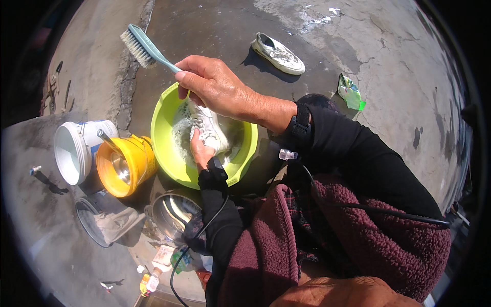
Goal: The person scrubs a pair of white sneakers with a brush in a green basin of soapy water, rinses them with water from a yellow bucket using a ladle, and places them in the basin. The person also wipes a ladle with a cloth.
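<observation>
My right hand (215,84) grips the handle of a pale blue scrubbing brush (144,44), its bristles pointing down and to the left, beyond the basin's far rim. Below it, my left hand (201,147) holds a white lace-up sneaker (209,128) inside a lime green plastic basin (165,153). Sudsy water lies around the shoe in the basin. A second white sneaker (278,55) sits on the wet concrete beyond the basin. My right hand partly covers the held shoe's far end, and the brush does not touch the shoe.
Left of the basin are a yellow bucket (142,159) with a metal dipper and a white bucket (73,153). Nearer are a metal pot (157,207) holding footwear, a grey basin (86,226) with a cloth, and several bottles (163,257). A green packet (351,94) lies at right. A cable hangs by my left arm.
</observation>
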`<state>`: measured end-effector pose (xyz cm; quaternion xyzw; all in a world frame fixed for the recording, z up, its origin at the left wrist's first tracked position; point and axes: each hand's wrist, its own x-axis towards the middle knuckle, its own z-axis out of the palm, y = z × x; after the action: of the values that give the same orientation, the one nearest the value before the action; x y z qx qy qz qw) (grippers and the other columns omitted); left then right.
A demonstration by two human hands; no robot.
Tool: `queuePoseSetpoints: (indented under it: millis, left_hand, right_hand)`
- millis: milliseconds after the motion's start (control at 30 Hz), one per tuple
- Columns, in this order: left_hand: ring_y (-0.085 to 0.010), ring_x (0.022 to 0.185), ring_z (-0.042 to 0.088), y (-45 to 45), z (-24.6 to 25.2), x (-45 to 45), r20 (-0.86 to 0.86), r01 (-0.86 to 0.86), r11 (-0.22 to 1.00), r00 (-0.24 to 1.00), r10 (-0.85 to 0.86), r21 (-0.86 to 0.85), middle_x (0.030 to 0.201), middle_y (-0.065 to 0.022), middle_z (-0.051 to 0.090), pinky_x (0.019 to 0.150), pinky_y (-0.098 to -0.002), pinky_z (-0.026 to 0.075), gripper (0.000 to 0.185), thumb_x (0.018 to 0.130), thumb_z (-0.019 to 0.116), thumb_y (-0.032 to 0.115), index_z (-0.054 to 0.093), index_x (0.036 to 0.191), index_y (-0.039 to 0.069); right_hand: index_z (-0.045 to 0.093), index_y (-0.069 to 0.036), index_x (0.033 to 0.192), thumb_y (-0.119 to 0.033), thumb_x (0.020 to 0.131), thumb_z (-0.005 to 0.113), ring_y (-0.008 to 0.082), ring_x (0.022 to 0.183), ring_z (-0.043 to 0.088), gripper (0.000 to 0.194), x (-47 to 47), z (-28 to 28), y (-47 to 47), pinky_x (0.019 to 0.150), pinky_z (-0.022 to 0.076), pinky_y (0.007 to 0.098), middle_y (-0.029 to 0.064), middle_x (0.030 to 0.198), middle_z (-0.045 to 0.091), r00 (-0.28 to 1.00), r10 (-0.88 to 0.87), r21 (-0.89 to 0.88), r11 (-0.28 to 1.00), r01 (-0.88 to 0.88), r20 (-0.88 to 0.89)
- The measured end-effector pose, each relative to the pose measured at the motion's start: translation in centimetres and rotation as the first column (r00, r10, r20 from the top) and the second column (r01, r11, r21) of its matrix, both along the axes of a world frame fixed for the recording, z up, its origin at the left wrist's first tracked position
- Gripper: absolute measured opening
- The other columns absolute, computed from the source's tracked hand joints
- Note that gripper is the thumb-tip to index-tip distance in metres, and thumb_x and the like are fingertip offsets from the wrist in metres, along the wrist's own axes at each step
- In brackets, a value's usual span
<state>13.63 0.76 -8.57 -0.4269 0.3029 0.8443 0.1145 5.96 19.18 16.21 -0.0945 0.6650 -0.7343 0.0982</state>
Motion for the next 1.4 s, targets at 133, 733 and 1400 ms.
queuePoseSetpoints:
  millis: [133, 733, 1400]
  left_hand:
    - [-0.0305, 0.122, 0.051, -1.5, 4.8, 0.0, -0.157, -0.201, 0.978, 0.965, 0.208, 0.063, 0.131, -0.0131, 0.056, 0.108, -0.0482, 0.035, 0.041, 0.099, 0.040, 0.024, 0.048, 0.133, 0.002]
    - [-0.0273, 0.117, 0.056, -6.5, 19.9, 3.4, -0.378, -0.399, 0.916, 0.856, 0.352, -0.051, 0.126, -0.0123, 0.060, 0.103, -0.0425, 0.041, 0.035, 0.100, 0.045, 0.022, 0.054, 0.126, 0.001]
    - [-0.0270, 0.131, 0.043, -8.5, 22.2, 8.4, -0.384, -0.548, 0.832, 0.753, 0.534, 0.081, 0.140, -0.0142, 0.048, 0.113, -0.0426, 0.028, 0.044, 0.101, 0.042, 0.022, 0.043, 0.137, -0.003]
  right_hand:
    - [0.057, 0.003, 0.110, -0.024, 0.098, 0.048, 0.0096, 0.065, 0.054, 0.031, 0.0, 0.2, 0.2, 0.058, 0.0459, 0.0246, 0.0065, 0.081, 0.064, 1.000, 0.013, 0.056, 0.998, -0.014, 0.012]
    - [0.058, -0.001, 0.108, -0.016, 0.100, 0.038, 0.0104, 0.056, 0.053, 0.027, 1.7, -1.4, -2.3, 0.053, 0.0452, 0.0248, 0.0078, 0.075, 0.065, 0.827, 0.442, -0.243, 0.894, -0.376, 0.346]
    - [0.068, 0.001, 0.088, -0.017, 0.085, 0.050, 0.0400, 0.092, 0.066, 0.026, 1.9, -25.2, -7.3, 0.080, 0.0506, 0.0440, 0.0248, 0.089, 0.068, 0.946, -0.086, 0.791, 0.574, -0.210, 0.313]
